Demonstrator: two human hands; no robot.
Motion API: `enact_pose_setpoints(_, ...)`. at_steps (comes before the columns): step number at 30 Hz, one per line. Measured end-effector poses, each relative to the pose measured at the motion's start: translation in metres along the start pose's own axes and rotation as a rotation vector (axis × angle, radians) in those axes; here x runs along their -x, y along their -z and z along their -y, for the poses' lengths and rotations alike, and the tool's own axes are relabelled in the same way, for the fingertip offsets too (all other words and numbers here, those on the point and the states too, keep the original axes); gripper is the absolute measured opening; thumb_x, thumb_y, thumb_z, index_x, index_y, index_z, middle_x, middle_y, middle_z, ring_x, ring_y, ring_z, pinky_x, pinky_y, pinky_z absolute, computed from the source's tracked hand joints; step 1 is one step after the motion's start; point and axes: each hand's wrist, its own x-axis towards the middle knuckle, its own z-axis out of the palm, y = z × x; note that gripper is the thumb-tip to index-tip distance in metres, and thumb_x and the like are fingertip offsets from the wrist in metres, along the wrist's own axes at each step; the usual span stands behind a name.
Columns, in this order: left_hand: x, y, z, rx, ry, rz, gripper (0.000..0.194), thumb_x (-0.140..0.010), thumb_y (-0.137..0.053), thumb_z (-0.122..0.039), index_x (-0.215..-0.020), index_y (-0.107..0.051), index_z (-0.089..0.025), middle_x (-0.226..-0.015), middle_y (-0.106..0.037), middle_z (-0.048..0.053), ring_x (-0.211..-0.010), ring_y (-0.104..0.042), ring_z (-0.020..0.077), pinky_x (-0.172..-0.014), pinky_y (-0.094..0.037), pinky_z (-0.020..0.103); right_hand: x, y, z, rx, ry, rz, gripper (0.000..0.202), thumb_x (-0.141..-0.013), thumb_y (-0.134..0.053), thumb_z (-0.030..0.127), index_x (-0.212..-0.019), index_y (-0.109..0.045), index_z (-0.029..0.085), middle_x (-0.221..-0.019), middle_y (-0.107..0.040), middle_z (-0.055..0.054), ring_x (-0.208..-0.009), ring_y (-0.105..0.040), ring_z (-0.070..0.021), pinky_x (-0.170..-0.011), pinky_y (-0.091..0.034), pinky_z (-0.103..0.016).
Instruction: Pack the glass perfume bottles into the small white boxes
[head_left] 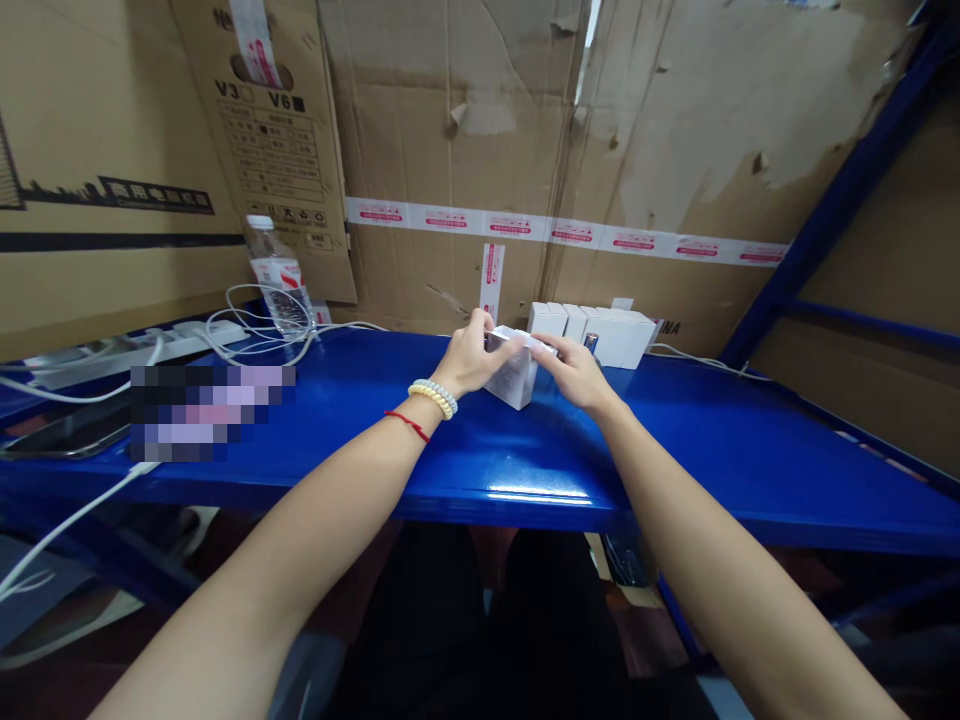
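Note:
A small white box (pixel 513 380) stands tilted on the blue shelf (pixel 480 470), between my two hands. My left hand (pixel 471 358) grips its top left side, with the thumb along the top edge. From the right, my right hand (pixel 571 370) has its fingers pressed on the box's top right edge. Just behind my right hand, several white boxes (pixel 622 338) stand in a row against the cardboard. A small shiny cylindrical object (pixel 591 344) is in front of that row, partly hidden by my right hand.
At the left stand a water bottle (pixel 282 280) and a white power strip (pixel 135 355) with tangled white cables. A dark phone (pixel 71 430) lies near a blurred patch at the front left. Cardboard (pixel 450 130) walls the back; a blue metal post (pixel 817 200) slants at right.

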Motion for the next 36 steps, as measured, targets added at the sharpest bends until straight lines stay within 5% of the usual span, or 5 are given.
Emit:
enact_pose_setpoints(5, -0.006, 0.002, 0.007, 0.086, 0.05, -0.055, 0.034, -0.09, -0.044, -0.047, -0.073, -0.046, -0.018, -0.064, -0.055, 0.0, -0.062, -0.05, 0.0121, -0.061, -0.034, 0.026, -0.001, -0.002, -0.001, -0.186, -0.053, 0.037, 0.058, -0.089, -0.04, 0.06, -0.114, -0.068, 0.017, -0.116, -0.066, -0.008, -0.111, -0.058, -0.024, -0.098, -0.043, -0.039)
enact_pose_setpoints(11, -0.01, -0.001, 0.023, 0.208, 0.017, 0.099, 0.042, -0.081, -0.06, -0.042, -0.113, -0.051, -0.017, -0.097, -0.065, 0.007, -0.085, -0.061, 0.0162, -0.078, -0.047, 0.03, -0.004, -0.002, -0.012, -0.318, -0.102, 0.071, 0.056, -0.079, -0.056, 0.055, -0.116, -0.066, 0.014, -0.118, -0.066, -0.01, -0.11, -0.059, -0.0246, -0.098, -0.044, -0.042)
enact_pose_setpoints(21, -0.01, 0.003, 0.011, 0.025, 0.019, 0.114, 0.037, -0.087, -0.048, -0.034, -0.116, -0.058, -0.013, -0.12, -0.063, 0.012, -0.112, -0.057, 0.0238, -0.1, -0.041, 0.041, -0.005, -0.008, -0.016, -0.222, -0.066, 0.003, 0.049, -0.083, -0.054, 0.049, -0.117, -0.066, 0.015, -0.121, -0.065, -0.009, -0.114, -0.059, -0.0235, -0.104, -0.041, -0.04)
enact_pose_setpoints(33, -0.004, -0.005, 0.004, -0.075, 0.029, 0.107, 0.075, -0.067, -0.067, -0.06, -0.122, -0.052, -0.011, -0.125, -0.056, 0.015, -0.117, -0.052, 0.0276, -0.102, -0.04, 0.039, -0.003, -0.002, -0.006, -0.209, -0.001, 0.14, 0.04, -0.074, -0.06, 0.033, -0.11, -0.071, 0.017, -0.096, -0.07, -0.005, -0.087, -0.062, -0.0189, -0.079, -0.048, -0.031)
enact_pose_setpoints(36, -0.005, -0.004, 0.006, -0.029, 0.036, 0.122, 0.074, -0.069, -0.066, -0.058, -0.123, -0.05, -0.01, -0.126, -0.054, 0.017, -0.118, -0.051, 0.0287, -0.102, -0.04, 0.04, -0.006, 0.011, -0.008, -0.176, -0.08, -0.068, 0.032, -0.068, -0.054, 0.022, -0.093, -0.072, 0.013, -0.089, -0.069, -0.007, -0.083, -0.062, -0.0179, -0.082, -0.048, -0.032)
